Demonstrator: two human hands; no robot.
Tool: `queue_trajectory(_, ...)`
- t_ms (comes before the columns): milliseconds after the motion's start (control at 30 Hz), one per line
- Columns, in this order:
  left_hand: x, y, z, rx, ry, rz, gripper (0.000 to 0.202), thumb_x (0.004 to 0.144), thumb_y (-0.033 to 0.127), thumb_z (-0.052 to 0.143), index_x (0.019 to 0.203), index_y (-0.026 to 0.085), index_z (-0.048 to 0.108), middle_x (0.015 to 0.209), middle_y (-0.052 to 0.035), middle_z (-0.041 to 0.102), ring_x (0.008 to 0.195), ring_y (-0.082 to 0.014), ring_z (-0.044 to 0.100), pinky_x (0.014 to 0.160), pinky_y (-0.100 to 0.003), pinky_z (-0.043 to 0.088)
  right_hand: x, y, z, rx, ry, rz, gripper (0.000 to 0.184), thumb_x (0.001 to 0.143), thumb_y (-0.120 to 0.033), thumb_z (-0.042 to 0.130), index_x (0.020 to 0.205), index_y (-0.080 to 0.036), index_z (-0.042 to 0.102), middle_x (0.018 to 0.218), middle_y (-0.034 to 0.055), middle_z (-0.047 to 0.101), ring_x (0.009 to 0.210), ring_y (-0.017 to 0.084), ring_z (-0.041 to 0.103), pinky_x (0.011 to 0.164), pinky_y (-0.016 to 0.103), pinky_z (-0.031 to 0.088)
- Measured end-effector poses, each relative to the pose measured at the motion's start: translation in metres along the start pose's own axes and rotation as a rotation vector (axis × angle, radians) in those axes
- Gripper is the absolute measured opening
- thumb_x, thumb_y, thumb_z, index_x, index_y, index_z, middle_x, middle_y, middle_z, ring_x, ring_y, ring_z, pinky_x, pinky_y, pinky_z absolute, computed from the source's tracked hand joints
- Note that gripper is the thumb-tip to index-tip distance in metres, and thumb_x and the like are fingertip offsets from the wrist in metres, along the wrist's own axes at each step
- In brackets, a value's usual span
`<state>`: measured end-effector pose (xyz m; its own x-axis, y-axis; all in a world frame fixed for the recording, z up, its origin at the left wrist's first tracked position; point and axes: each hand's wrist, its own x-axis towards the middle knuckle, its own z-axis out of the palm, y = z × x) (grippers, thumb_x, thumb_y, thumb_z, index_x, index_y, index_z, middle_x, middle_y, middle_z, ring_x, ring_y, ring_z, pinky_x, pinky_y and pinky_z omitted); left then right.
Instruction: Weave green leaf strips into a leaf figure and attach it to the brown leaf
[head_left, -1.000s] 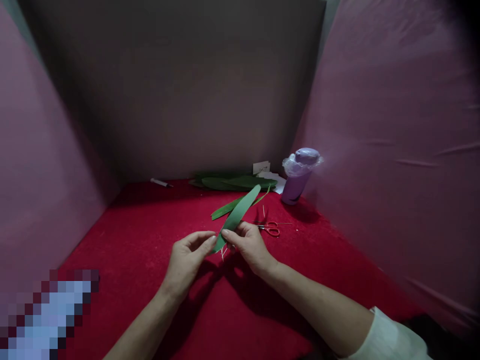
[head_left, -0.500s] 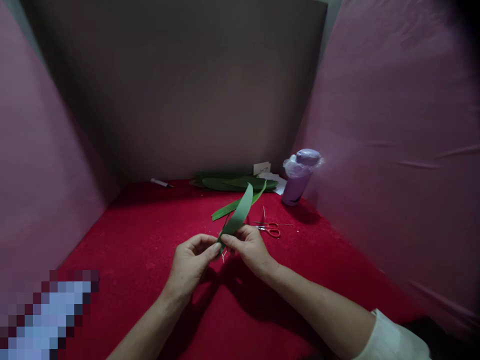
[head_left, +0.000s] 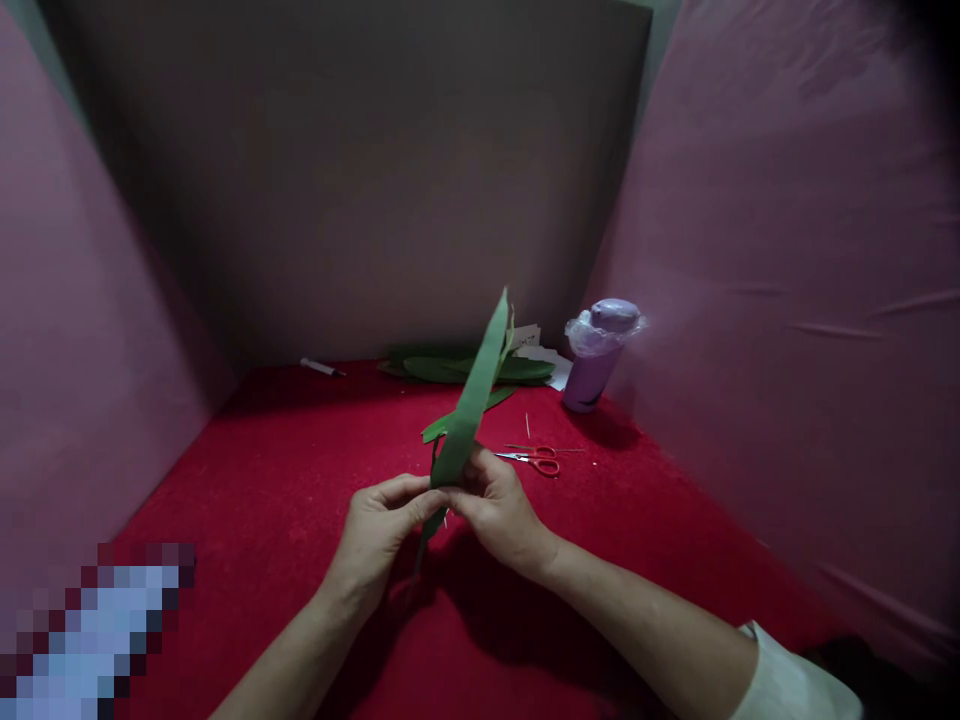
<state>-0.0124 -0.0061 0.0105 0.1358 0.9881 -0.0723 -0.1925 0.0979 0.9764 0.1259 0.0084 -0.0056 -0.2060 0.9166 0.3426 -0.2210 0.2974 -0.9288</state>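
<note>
A long green leaf point(head_left: 474, 395) stands nearly upright between my hands, its pointed tip leaning right and a narrow end hanging below my fingers. My left hand point(head_left: 382, 520) pinches its lower part from the left. From the right, my right hand point(head_left: 499, 510) grips the same part, thumb in front and fingers partly hidden behind the leaf. Both thumbs meet near the leaf's fold. Just beyond, another green leaf point(head_left: 436, 430) lies on the red cloth point(head_left: 285, 480). Red-handled scissors point(head_left: 544, 460) rest to the right of my right hand, with thin sticks point(head_left: 527, 426) around them.
A pile of green leaves point(head_left: 435, 368) lies along the back wall beside white paper cards point(head_left: 551, 362). At the back right stands a purple cup point(head_left: 592, 375) topped with clear plastic. A white marker point(head_left: 321, 367) lies at the back left. Pink walls point(head_left: 787, 300) flank the cloth.
The held leaf has swung more upright, its tip now higher, and a narrow end now hangs below my fingers. My hands stay in nearly the same place.
</note>
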Motion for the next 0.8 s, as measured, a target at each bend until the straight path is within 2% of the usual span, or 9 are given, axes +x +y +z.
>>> queue_trajectory(100,-0.001,-0.001,-0.001,-0.105,-0.025,-0.057,0.017,0.066,0.023,0.072,0.081,0.015,0.073,0.073,-0.0039,0.071,0.065,-0.0111,0.059,0.062,-0.019,0.044,-0.002,-0.003,0.001,-0.132,0.014,-0.02,0.021,0.074,-0.014,0.058,0.092,-0.02,0.052,0.079,-0.0011,0.059,0.07,0.012,0.057,0.063,0.024,0.048)
queue_trajectory(233,0.0,0.0,-0.002,-0.231,-0.059,-0.156,0.012,0.067,0.021,0.071,0.076,0.013,0.072,0.066,-0.0037,0.069,0.059,-0.0105,0.059,0.059,-0.019,0.045,-0.004,-0.004,-0.001,-0.329,0.027,-0.041,0.018,0.075,-0.015,0.059,0.089,-0.021,0.05,0.077,-0.0005,0.061,0.068,0.013,0.058,0.06,0.023,0.048)
queue_trajectory(467,0.003,-0.002,-0.007,-0.189,-0.117,-0.137,0.013,0.07,0.018,0.068,0.083,0.014,0.071,0.074,-0.0049,0.071,0.066,-0.0122,0.062,0.064,-0.02,0.047,-0.006,-0.007,-0.002,-0.446,-0.022,-0.073,0.022,0.075,-0.011,0.057,0.091,-0.021,0.048,0.077,-0.0005,0.062,0.067,0.013,0.059,0.059,0.023,0.046)
queue_trajectory(600,0.002,-0.003,-0.007,-0.161,-0.079,-0.115,0.015,0.068,0.019,0.07,0.082,0.014,0.071,0.072,-0.005,0.071,0.066,-0.0132,0.063,0.064,-0.021,0.048,-0.006,-0.008,-0.002,-0.473,-0.05,-0.113,0.024,0.076,-0.008,0.054,0.095,-0.021,0.049,0.075,-0.0014,0.061,0.063,0.012,0.057,0.058,0.023,0.044)
queue_trajectory(733,0.002,0.0,-0.005,-0.162,0.0,-0.08,0.017,0.067,0.025,0.071,0.08,0.015,0.071,0.07,-0.0052,0.071,0.062,-0.0141,0.062,0.063,-0.024,0.049,-0.003,-0.011,-0.005,-0.535,0.004,-0.148,0.044,0.072,-0.008,0.059,0.112,-0.021,0.046,0.073,-0.0022,0.06,0.062,0.012,0.056,0.058,0.023,0.043)
queue_trajectory(800,0.003,0.0,-0.005,-0.151,0.038,-0.051,0.017,0.065,0.026,0.072,0.078,0.014,0.072,0.07,-0.0058,0.071,0.066,-0.0157,0.063,0.066,-0.025,0.049,-0.002,-0.014,-0.006,-0.539,0.072,-0.18,0.036,0.074,-0.013,0.059,0.108,-0.02,0.048,0.076,-0.0006,0.059,0.064,0.012,0.055,0.059,0.024,0.043)
